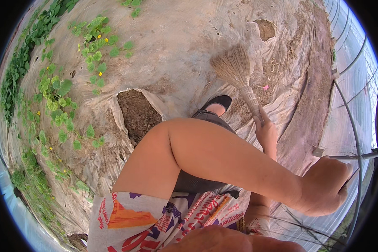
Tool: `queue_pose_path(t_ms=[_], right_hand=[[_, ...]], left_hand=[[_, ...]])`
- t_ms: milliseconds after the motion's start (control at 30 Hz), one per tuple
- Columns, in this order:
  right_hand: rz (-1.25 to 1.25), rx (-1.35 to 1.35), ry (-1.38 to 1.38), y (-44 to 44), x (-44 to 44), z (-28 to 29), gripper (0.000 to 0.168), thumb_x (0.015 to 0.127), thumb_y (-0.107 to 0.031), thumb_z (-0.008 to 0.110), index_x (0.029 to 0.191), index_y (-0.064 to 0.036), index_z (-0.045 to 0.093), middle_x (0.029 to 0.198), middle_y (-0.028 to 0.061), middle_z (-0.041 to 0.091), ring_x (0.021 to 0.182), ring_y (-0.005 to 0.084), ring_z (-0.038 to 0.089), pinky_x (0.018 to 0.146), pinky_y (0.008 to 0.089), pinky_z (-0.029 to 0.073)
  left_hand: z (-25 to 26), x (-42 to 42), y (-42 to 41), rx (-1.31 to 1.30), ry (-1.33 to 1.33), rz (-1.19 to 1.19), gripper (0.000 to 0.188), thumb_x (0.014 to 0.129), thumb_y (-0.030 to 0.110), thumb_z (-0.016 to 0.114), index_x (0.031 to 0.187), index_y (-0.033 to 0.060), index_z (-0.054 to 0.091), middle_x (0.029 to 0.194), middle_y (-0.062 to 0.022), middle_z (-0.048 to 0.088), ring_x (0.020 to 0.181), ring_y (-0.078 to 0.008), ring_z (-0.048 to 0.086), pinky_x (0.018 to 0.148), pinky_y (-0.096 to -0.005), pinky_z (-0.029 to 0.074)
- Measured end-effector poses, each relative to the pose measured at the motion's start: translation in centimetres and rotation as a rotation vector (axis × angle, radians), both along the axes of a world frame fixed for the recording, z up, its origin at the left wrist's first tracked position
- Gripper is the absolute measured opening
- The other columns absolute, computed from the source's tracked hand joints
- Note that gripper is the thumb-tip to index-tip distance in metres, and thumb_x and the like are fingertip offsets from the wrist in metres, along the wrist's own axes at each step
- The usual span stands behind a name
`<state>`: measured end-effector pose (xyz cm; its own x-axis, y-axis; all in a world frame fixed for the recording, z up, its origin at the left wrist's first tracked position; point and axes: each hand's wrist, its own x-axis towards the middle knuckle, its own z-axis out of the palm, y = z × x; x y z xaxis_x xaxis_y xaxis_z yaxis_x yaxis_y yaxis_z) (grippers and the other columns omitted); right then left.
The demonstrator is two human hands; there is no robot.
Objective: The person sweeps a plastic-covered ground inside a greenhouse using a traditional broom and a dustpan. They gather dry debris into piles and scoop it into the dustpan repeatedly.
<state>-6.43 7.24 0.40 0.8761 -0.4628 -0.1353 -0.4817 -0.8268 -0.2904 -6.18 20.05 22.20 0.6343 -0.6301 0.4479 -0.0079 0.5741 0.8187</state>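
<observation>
My right hand (266, 130) is closed around the bound handle of a straw hand broom (236, 67). The broom's fanned bristles touch or hover just over the soil-streaked plastic mulch film (176, 41); which of the two I cannot tell. Bent at the elbow, my left arm crosses the picture, and my left hand (326, 186) is raised at the right, close to the camera. Its fingers are curled and partly hidden, so whether it holds something is unclear. A foot in a black shoe (219, 102) stands on the film near the broom.
Cut holes in the film bare soil (137, 115) left of my foot and a smaller patch (266, 30) at upper right. Yellow-flowered vines (58, 91) spread on the left. A small pink scrap (264, 87) lies beside the broom. Greenhouse pipes (349, 110) and plastic sheeting border the right.
</observation>
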Motion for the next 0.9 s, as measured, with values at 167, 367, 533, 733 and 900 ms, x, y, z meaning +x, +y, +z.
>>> queue_pose_path(t_ms=[167,367,533,733,900], right_hand=[[0.160,-0.027,-0.062,1.9,14.2,-4.1,0.047,0.091,-0.039,0.059,0.134,-0.021,0.057,0.101,0.0228,0.068,0.095,0.0442,0.064,0.082,0.0513,0.051],[0.116,-0.020,0.121,-1.3,19.5,-7.8,0.051,0.092,-0.046,0.054,0.137,-0.022,0.054,0.121,0.0214,0.063,0.113,0.0394,0.060,0.095,0.0484,0.048],[0.017,-0.011,0.229,-4.6,6.2,-6.6,0.049,0.092,-0.043,0.056,0.137,-0.025,0.054,0.109,0.0227,0.067,0.103,0.0416,0.063,0.088,0.0502,0.050],[-0.079,-0.183,0.116,-1.5,-7.5,1.0,0.043,0.094,-0.033,0.058,0.135,-0.024,0.056,0.085,0.0220,0.069,0.073,0.0419,0.066,0.061,0.0505,0.052],[-0.066,-0.256,-0.068,1.0,-7.1,2.0,0.042,0.094,-0.031,0.059,0.135,-0.023,0.057,0.075,0.0230,0.067,0.069,0.0427,0.065,0.058,0.0494,0.051]], left_hand=[[0.3,-0.1,-0.5,0.060,0.036,-0.139,0.012,0.077,-0.001,0.056,0.069,-0.0027,0.047,0.054,-0.0200,0.051,0.054,-0.0393,0.054,0.065,-0.0502,0.043],[-0.3,-0.2,-2.4,0.152,0.041,-0.122,0.013,0.077,0.000,0.056,0.068,-0.0019,0.047,0.054,-0.0198,0.051,0.055,-0.0383,0.055,0.066,-0.0500,0.044],[-0.6,0.5,-1.8,0.142,0.055,-0.196,0.013,0.079,0.002,0.057,0.070,-0.0025,0.048,0.053,-0.0190,0.050,0.055,-0.0373,0.056,0.070,-0.0488,0.045],[0.3,-0.9,-1.9,0.142,0.000,-0.182,0.007,0.078,0.000,0.056,0.073,-0.0031,0.052,0.057,-0.0189,0.054,0.059,-0.0367,0.057,0.077,-0.0461,0.045],[0.6,-3.2,-3.3,0.082,-0.015,-0.234,0.006,0.076,0.001,0.056,0.073,-0.0035,0.053,0.061,-0.0202,0.057,0.065,-0.0387,0.059,0.080,-0.0445,0.045]])
